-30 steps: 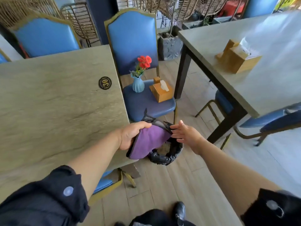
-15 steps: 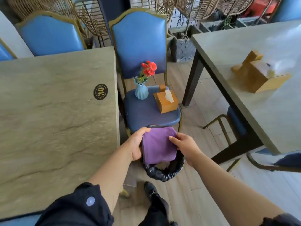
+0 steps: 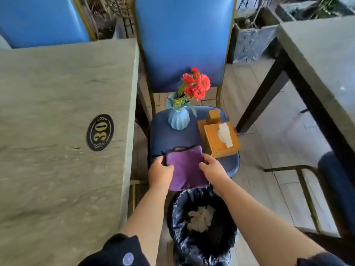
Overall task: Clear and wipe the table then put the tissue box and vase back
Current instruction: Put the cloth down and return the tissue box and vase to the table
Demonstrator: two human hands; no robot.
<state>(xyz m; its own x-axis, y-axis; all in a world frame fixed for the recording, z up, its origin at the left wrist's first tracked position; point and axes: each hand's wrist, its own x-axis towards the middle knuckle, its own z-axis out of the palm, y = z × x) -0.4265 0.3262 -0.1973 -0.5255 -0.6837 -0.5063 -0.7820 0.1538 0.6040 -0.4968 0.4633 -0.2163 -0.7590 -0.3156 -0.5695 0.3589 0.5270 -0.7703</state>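
Observation:
A folded purple cloth (image 3: 185, 167) lies at the front edge of the blue chair seat (image 3: 172, 137). My left hand (image 3: 160, 172) grips its left side and my right hand (image 3: 212, 168) holds its right side. Behind the cloth on the same seat stand a pale blue vase (image 3: 178, 119) with red flowers and a wooden tissue box (image 3: 219, 139) with a white tissue sticking out. The stone-look table (image 3: 57, 131) with a black "30" badge (image 3: 100, 132) is on my left.
A bin lined with a black bag (image 3: 201, 227), holding crumpled tissue, stands on the floor under my forearms. A second table (image 3: 326, 60) with dark legs is on the right. Another blue chair (image 3: 38, 20) stands behind the left table, and planters at the back.
The cloth has gone from above the bin onto the front of the chair seat, both hands now on it. The view has moved closer to the chair.

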